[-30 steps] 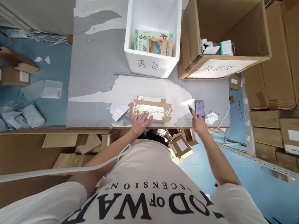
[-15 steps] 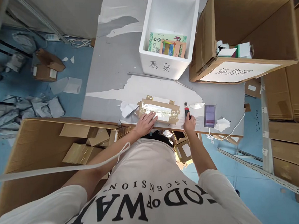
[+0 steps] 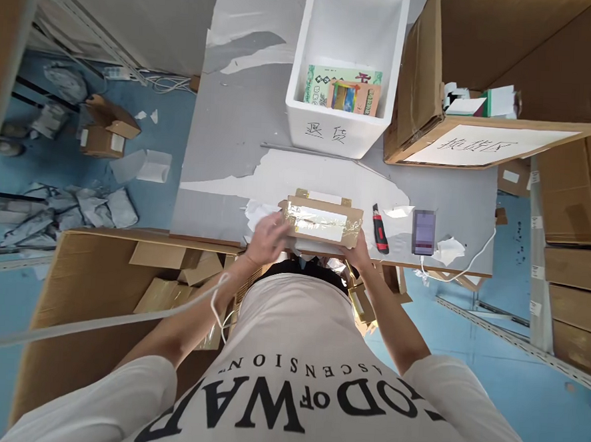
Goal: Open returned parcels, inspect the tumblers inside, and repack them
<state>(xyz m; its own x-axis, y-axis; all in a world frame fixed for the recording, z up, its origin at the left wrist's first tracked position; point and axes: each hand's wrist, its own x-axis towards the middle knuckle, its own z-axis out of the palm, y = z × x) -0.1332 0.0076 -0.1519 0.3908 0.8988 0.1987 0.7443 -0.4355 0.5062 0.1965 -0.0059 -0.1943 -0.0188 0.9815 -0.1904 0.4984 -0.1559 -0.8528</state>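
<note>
A small taped cardboard box point(image 3: 320, 224) with a white label is at the table's front edge, its near side tilted slightly up. My right hand point(image 3: 357, 253) grips its near right corner, with the fingers partly hidden beneath. At the box's left end is my left hand point(image 3: 268, 238), its fingers apart and somewhat blurred. Whether it touches the box I cannot tell. A red and black utility knife point(image 3: 380, 230) lies on the table, right of the box. Behind the box shows a strip of another labelled cardboard piece point(image 3: 323, 197).
A white foam box point(image 3: 338, 127) holding booklets stands at the back, beside a large open carton point(image 3: 510, 144). A phone point(image 3: 423, 232) with a cable lies right of the knife. Paper scraps point(image 3: 448, 251) dot the table point(image 3: 221, 130). Another big carton point(image 3: 85, 301) stands at front left.
My right hand has let go of the utility knife and taken the box's right corner. My left hand has moved from the box's top to its left end. The box's near side has risen.
</note>
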